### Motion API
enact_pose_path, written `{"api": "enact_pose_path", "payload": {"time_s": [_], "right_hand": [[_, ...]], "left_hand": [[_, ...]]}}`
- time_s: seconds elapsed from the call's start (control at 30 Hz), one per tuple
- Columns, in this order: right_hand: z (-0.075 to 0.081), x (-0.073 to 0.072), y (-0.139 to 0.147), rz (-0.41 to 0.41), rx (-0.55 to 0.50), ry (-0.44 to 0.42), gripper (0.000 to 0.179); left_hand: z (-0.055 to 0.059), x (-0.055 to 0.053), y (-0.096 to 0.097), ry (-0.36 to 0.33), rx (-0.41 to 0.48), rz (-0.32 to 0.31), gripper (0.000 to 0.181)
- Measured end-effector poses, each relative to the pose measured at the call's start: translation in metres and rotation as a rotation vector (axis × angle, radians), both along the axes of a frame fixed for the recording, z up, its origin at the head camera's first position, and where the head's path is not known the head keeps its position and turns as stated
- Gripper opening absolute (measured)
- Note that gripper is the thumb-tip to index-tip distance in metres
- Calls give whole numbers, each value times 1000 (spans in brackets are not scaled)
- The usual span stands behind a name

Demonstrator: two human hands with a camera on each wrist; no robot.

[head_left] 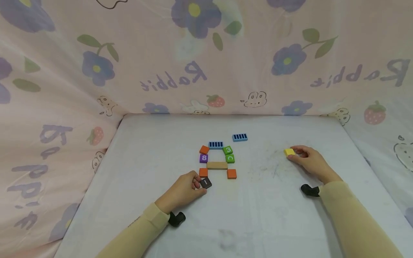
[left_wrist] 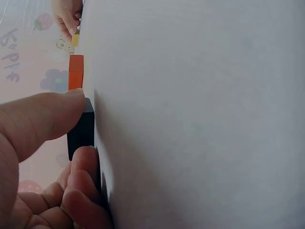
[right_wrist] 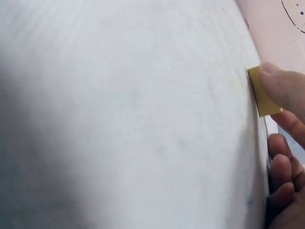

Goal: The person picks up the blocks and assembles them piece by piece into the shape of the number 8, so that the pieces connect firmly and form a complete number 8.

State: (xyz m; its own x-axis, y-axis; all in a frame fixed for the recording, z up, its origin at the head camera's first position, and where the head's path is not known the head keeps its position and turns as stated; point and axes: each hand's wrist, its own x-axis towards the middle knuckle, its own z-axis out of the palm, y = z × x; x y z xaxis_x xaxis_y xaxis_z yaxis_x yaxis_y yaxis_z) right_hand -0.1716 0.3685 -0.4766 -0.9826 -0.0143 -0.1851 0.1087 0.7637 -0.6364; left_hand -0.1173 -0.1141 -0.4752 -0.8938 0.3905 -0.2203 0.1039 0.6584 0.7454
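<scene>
My left hand [head_left: 183, 190] pinches a dark square block [head_left: 205, 183] with a pale mark on its top; in the left wrist view the thumb [left_wrist: 52, 112] is at one end of it and curled fingers at the other. Just beyond that block lies an orange block [head_left: 203, 172]. Off to the right, my right hand [head_left: 311, 163] grips a yellow block [head_left: 289, 152] between thumb and fingers, low over the white table. The right wrist view shows the thumb [right_wrist: 281, 86] across the yellow block's face, its other fingers curled below.
Blocks form a figure mid-table: a wooden bar [head_left: 217, 165], a purple 8 block [head_left: 204, 158], green blocks [head_left: 227, 150], more orange blocks [head_left: 231, 174] and a blue striped block [head_left: 216, 145]. Another blue striped block [head_left: 240, 137] lies behind. Patterned cloth [head_left: 226, 71] surrounds the table.
</scene>
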Motion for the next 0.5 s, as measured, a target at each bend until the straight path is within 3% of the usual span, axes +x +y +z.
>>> {"api": "enact_pose_path", "payload": {"time_s": [0.5], "right_hand": [[2, 0, -2, 3, 2, -74, 70]], "left_hand": [[0, -1, 0, -3, 9, -1, 38]]}}
